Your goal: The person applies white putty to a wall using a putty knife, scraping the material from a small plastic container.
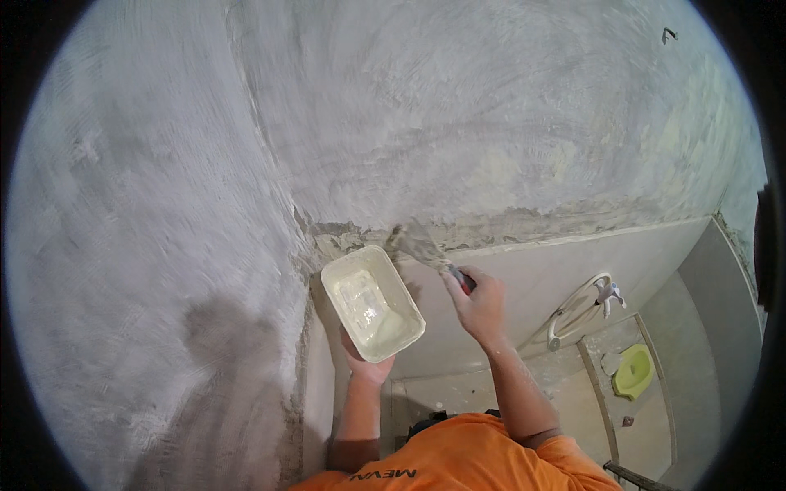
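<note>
Tub cupped in left hand, scraper gripped beside it in right hand, we seemingly want paste close.

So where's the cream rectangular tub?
In the head view, the cream rectangular tub is just left of centre, held by the left hand, left of the grey wide-bladed scraper in the right hand.
</note>
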### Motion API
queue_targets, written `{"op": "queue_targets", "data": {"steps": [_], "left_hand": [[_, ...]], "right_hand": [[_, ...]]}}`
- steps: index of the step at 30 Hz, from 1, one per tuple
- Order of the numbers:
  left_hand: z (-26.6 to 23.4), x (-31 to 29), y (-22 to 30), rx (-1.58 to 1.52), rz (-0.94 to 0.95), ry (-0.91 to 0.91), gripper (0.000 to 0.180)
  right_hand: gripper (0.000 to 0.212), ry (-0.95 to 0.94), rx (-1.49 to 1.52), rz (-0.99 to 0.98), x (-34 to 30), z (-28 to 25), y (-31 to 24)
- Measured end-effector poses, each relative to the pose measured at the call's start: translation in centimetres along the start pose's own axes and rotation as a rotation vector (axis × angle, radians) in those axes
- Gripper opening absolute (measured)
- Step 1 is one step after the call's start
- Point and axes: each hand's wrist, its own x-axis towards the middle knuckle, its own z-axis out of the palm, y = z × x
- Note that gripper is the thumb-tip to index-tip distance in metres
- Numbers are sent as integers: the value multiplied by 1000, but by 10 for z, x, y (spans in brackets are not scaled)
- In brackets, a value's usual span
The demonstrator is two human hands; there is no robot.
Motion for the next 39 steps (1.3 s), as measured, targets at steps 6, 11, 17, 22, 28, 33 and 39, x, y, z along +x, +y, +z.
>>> {"op": "queue_targets", "data": {"steps": [6, 11, 17, 22, 28, 33, 39], "left_hand": [[-2, -5, 9, 16, 45, 149, 65], [-7, -9, 1, 124, 45, 140, 52], [-32, -5, -11, 390, 102, 12, 50], [-40, 0, -21, 108, -65, 124, 55], [-26, -9, -23, 200, -47, 158, 65], [-5, -11, -17, 159, -13, 97, 65], [-6, -18, -18, 240, 78, 91, 66]], "right_hand": [[37, 78, -148, 24, 26, 3, 8], [37, 198, -223, 199, 29, -82, 61], [37, 396, -359, 199, 0, -126, 90], [36, 297, -245, 267, -26, -126, 110], [34, 52, -109, 127, -14, -49, 46], [33, 64, -130, 91, 2, -13, 29], [38, 219, -252, 309, -3, -83, 93]]}}
